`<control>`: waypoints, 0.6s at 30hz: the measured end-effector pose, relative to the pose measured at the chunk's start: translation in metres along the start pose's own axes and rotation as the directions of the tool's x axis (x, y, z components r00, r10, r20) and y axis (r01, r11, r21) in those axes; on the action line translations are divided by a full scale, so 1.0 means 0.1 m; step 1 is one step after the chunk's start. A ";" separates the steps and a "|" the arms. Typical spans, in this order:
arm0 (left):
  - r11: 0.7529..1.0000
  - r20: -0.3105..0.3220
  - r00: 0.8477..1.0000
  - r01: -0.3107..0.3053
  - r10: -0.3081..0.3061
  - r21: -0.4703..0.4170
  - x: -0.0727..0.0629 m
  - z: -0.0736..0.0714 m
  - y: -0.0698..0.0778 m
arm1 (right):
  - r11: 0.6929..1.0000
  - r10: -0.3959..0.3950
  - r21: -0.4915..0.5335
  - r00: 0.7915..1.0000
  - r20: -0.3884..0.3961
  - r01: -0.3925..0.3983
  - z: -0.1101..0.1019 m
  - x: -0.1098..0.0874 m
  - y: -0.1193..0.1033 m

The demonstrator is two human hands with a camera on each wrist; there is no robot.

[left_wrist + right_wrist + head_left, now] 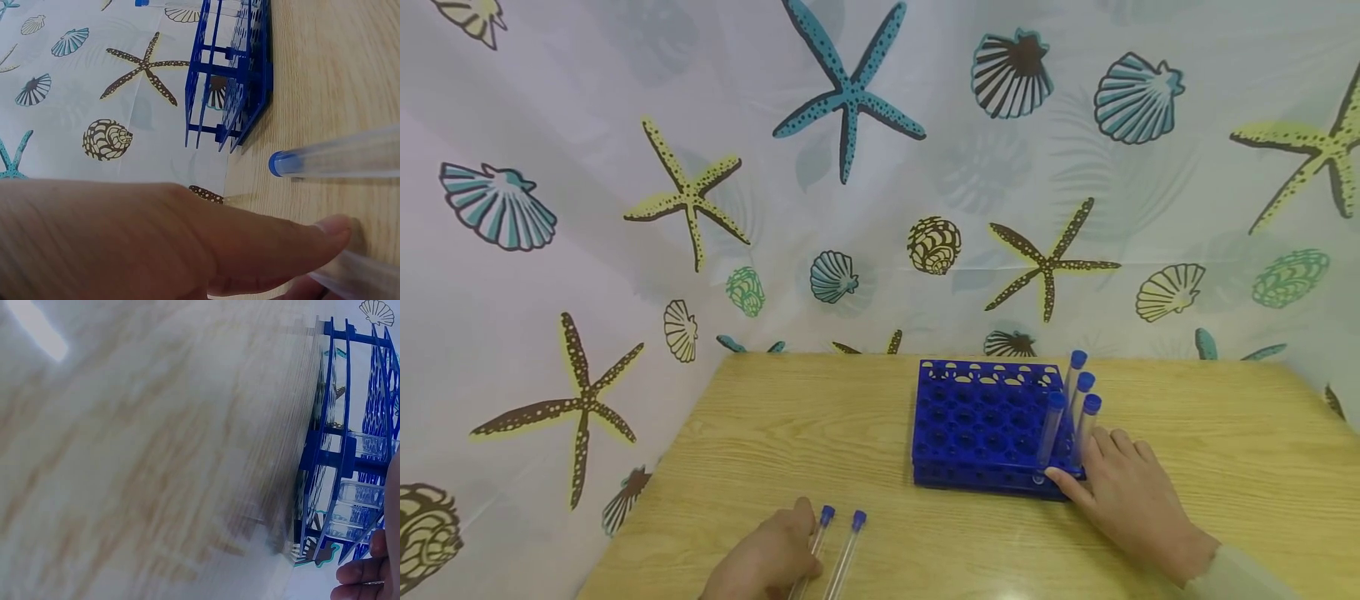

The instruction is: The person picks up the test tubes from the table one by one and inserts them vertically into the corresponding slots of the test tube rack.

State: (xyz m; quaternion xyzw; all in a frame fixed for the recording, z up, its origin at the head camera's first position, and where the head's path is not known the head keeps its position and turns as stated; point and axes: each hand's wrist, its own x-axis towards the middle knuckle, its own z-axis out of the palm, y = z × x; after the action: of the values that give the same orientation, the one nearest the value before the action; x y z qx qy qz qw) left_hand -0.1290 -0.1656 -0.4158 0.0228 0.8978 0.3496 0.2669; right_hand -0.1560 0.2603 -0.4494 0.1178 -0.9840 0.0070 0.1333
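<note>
A blue test tube rack stands on the table, with several blue-capped clear test tubes upright at its right end. My right hand grips that end, thumb at the front corner and fingers along the side; its fingers show beside the rack in the right wrist view. Two capped tubes lie on the table at the front left. My left hand pinches the left tube between thumb and fingers, its lower part partly hidden. The other tube lies just right of it.
The wooden table runs back to a hanging sheet printed with shells and starfish, which also borders the left and right sides. Many holes in the rack's left and middle hold no tubes.
</note>
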 end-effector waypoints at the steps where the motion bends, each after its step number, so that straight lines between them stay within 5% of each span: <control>1: 1.000 0.002 1.000 0.000 0.000 0.002 0.00 0.00 0.00 | 1.000 0.000 0.001 1.000 -0.002 0.000 0.00 0.00 0.00; 11: 1.000 0.034 0.999 0.008 -0.008 -0.011 0.02 -0.01 0.03 | 1.000 -0.005 -0.003 1.000 -0.031 0.005 0.02 -0.01 0.00; 18: 0.991 -0.021 0.992 -0.126 0.127 0.036 0.03 -0.03 0.05 | 1.000 0.005 0.009 1.000 -0.004 -0.005 0.00 0.00 0.00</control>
State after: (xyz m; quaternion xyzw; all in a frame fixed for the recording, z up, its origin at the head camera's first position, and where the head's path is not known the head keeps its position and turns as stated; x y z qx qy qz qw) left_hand -0.1340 -0.1627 -0.4125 0.0802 0.9036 0.3503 0.2332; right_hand -0.1556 0.2604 -0.4498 0.1161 -0.9840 0.0118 0.1347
